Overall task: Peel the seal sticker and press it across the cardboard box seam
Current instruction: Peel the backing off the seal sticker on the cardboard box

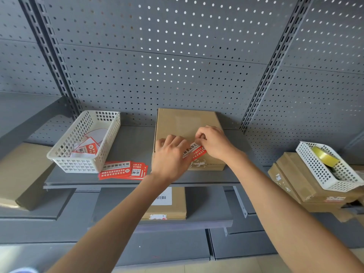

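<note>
Nearest the camera, two bare forearms reach up from below to the grey shelf [126, 134]. The left hand [171, 154] lies knuckles up on the front part of the cardboard box [185, 125], its fingers bent down over the left end of the red and white sticker [194, 151]; whether that grip pinches the sticker or only presses it flat cannot be told. The right hand [213, 142] has its fingertips drawn close together at the sticker's far right end, a narrow grip that seems to hold or push down that end.

The sticker runs slantwise between the two hands, near the box's front edge, and looks to lie against the cardboard. By that, the peeling is likely done and the sticking is in hand. What is left, as far as can be judged, is to rub it down along its whole length; the seam under it is hidden by the hands.

Left of the box, a stack of spare stickers [123, 170] lies on the shelf. Behind them, a white basket [65, 154] holds what look like peeled backing papers.
</note>
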`<state>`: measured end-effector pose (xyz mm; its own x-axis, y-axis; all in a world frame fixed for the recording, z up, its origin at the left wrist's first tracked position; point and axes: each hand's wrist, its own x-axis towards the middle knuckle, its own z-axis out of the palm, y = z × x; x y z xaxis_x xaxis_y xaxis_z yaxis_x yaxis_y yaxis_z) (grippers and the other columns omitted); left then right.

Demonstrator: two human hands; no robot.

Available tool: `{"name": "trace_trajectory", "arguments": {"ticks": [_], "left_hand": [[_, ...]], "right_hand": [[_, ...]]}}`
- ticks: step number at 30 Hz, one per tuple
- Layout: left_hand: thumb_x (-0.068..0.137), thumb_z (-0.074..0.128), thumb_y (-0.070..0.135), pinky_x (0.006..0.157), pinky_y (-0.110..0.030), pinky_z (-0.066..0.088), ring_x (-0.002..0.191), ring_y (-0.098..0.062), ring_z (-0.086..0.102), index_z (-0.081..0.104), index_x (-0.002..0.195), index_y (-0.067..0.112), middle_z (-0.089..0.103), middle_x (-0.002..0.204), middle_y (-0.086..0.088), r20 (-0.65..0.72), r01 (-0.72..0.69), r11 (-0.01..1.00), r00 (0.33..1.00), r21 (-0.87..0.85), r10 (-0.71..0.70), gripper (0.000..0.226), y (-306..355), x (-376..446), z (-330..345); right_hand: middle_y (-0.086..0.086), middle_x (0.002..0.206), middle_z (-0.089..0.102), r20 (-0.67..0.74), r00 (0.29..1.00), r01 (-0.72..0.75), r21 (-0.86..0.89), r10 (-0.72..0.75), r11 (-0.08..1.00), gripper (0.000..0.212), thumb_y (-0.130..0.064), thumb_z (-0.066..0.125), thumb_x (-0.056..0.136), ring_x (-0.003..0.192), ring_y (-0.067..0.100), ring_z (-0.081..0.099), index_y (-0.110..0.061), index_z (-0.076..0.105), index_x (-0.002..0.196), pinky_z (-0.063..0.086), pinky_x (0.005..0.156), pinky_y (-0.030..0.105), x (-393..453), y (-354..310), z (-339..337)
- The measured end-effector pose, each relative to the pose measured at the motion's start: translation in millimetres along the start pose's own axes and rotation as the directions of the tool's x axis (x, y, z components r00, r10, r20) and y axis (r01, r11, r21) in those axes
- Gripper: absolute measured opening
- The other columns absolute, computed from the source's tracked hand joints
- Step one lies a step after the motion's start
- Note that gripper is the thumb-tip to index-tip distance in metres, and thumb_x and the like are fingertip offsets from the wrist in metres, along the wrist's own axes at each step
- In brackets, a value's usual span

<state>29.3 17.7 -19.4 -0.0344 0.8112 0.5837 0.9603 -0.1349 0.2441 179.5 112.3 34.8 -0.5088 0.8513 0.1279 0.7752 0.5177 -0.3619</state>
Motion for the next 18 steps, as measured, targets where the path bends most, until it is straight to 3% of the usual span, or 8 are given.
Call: {"name": "trace_trajectory", "arguments": {"ticks": [8, 14, 18], "left_hand": [[0.083, 0.057, 0.051, 0.086, -0.043, 0.041, 0.096, -0.024, 0.059, 0.070, 0.087, 0.026, 0.066, 0.090, 0.008, 0.066, 0.093, 0.993, 0.994, -0.067, -0.089, 0.028, 5, 12, -7], [0.088, 0.061, 0.043, 0.087, -0.039, 0.031, 0.102, -0.021, 0.051, 0.070, 0.085, 0.029, 0.061, 0.092, 0.007, 0.151, 0.239, 0.964, 0.964, -0.113, -0.221, 0.017, 11, 31, -9], [0.089, 0.059, 0.047, 0.086, -0.041, 0.027, 0.105, -0.020, 0.047, 0.068, 0.087, 0.031, 0.062, 0.094, 0.010, 0.206, 0.276, 0.955, 0.946, -0.104, -0.251, 0.018, 13, 38, -8]], "right_hand": [[-0.007, 0.105, 0.055, 0.038, 0.999, -0.006, -0.140, 0.011, 0.990, 0.020, -0.012, 0.050, 0.100, 0.107, 0.021, 0.051, -0.028, 0.054, 0.089, 0.043, 0.085, 0.039, 4, -3, 5], [-0.003, 0.117, 0.058, 0.019, 1.000, 0.012, -0.147, -0.009, 0.989, 0.017, -0.011, 0.049, 0.101, 0.115, 0.022, 0.049, -0.025, 0.052, 0.092, 0.044, 0.097, 0.043, 0, 0, 7], [-0.003, 0.116, 0.060, -0.025, 0.999, 0.030, -0.139, -0.034, 0.990, 0.019, -0.008, 0.047, 0.100, 0.112, 0.023, 0.050, -0.024, 0.051, 0.093, 0.044, 0.095, 0.043, -3, 3, 9]]}}
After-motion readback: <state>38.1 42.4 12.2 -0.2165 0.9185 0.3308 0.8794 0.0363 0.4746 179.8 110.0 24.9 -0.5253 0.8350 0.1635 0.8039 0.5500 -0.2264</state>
